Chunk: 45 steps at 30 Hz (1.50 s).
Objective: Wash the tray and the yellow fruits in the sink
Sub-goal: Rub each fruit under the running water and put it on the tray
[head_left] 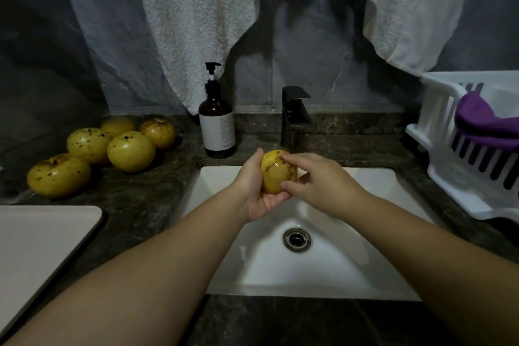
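Over the white sink [365, 261], just in front of the black tap [295, 115], I hold one spotted yellow fruit [276, 173]. My left hand [257, 191] cups it from below and the left, fingers curled round it. My right hand [317, 180] grips its right side with fingertips and thumb. Several more yellow fruits [131, 151] lie together on the dark counter to the left of the sink. The pale tray [42, 236] lies flat on the counter at the lower left. No water stream shows from the tap.
A brown pump bottle [216, 126] stands left of the tap at the sink's back edge. A white dish rack [460, 166] holding a purple cloth [483, 121] sits on the right. Two white towels [202, 22] hang on the wall behind. The drain [297, 239] is uncovered.
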### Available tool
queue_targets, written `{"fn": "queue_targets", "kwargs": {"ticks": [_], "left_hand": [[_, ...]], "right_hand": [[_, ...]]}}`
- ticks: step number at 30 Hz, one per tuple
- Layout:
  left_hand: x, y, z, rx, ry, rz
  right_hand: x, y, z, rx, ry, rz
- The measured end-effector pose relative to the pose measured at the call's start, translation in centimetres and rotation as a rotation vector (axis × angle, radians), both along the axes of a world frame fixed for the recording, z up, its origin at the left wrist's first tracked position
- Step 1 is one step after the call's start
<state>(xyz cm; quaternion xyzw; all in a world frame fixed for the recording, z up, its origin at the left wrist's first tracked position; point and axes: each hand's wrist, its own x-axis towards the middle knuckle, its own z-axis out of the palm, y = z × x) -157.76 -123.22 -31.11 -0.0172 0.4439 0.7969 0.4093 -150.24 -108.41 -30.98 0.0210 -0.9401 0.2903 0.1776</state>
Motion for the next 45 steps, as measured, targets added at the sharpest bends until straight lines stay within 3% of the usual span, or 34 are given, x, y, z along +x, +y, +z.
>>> {"fn": "queue_targets", "kwargs": {"ticks": [17,21,26,34,45], "left_hand": [[0.28,0.14,0.30,0.022,0.015,0.022],[0.00,0.18,0.01,-0.003,0.038,0.027],[-0.08,0.33,0.06,0.074,0.004,0.002],[-0.31,-0.11,-0.09,-0.062,0.104,-0.026],[0.12,-0.02,0.14,0.008,0.127,-0.009]], "right_hand": [[0.07,-0.19,0.06,-0.013,-0.004,-0.064],[-0.09,-0.19,-0.12,-0.099,-0.034,-0.118],[-0.32,-0.31,-0.36,-0.136,-0.001,-0.113],[-0.45,-0.14,-0.63,-0.149,-0.058,-0.058],[-0.77,0.10,-0.83,-0.124,-0.001,-0.076]]}}
